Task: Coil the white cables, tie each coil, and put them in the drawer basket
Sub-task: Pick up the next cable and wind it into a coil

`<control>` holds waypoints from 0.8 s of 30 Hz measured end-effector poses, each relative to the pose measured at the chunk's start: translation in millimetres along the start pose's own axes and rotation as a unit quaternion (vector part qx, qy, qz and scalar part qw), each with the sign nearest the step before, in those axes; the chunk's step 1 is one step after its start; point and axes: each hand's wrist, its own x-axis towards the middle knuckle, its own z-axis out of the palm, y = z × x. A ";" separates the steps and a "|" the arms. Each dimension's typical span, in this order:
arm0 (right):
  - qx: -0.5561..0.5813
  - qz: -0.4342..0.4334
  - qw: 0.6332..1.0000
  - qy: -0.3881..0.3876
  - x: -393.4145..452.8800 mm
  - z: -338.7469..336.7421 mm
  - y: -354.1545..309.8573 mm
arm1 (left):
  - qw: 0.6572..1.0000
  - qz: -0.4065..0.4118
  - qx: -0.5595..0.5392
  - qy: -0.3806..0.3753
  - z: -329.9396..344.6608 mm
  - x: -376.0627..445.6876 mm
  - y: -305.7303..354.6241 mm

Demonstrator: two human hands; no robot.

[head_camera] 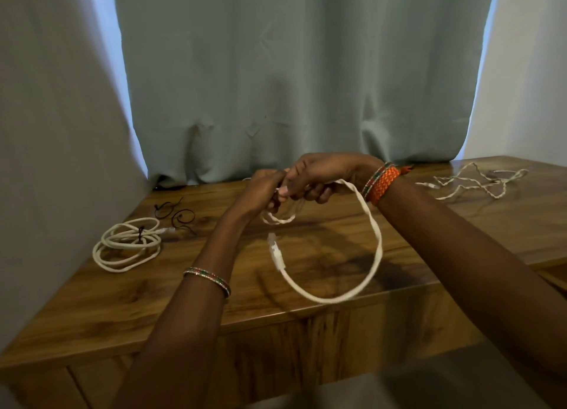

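Above the middle of the wooden table (337, 230), my left hand (260, 191) and my right hand (316, 175) meet and both grip a white cable (376, 255). It hangs below my hands in one wide loop, and its plug end (274, 250) dangles free. A smaller loop (277, 220) droops under my left hand. At the left of the table lies a coiled white cable (127, 244) with a dark tie (140, 234) round it. A loose, twisted white cable (478, 181) is spread out at the far right.
Two dark ties (175, 214) lie behind the tied coil. A pale curtain (291, 86) hangs along the table's back edge, with walls at left and right. Drawer fronts (276, 362) show under the table's front edge. No basket is in view.
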 end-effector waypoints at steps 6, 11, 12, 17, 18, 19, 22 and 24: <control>0.022 0.002 0.991 0.132 -6.9 -12.4 8.6 | 0.985 -0.113 -0.116 -0.057 -2.2 0.5 -1.1; -0.068 0.003 0.972 0.223 -2.1 -8.8 14.0 | 0.964 -0.112 -0.203 -0.131 -8.3 -3.6 -10.4; -0.095 -0.003 0.965 0.245 -1.9 -9.0 15.3 | 0.960 -0.112 -0.217 -0.135 -10.2 -4.7 -12.4; -0.222 -0.044 0.916 0.332 6.4 -16.0 26.6 | 0.935 -0.119 -0.299 -0.152 -19.0 -7.7 -20.9; -0.235 -0.049 0.905 0.352 9.7 -17.2 31.3 | 0.930 -0.118 -0.319 -0.140 -20.6 -7.1 -22.0; -0.243 -0.051 0.894 0.374 12.5 -18.1 36.9 | 0.926 -0.117 -0.335 -0.128 -22.8 -6.3 -23.0; -0.216 -0.061 0.880 0.419 15.3 -22.5 54.6 | 0.923 -0.109 -0.354 -0.105 -26.2 -3.3 -24.8; -0.182 -0.077 0.876 0.440 17.7 -23.4 61.9 | 0.919 -0.114 -0.367 -0.091 -25.2 0.1 -25.4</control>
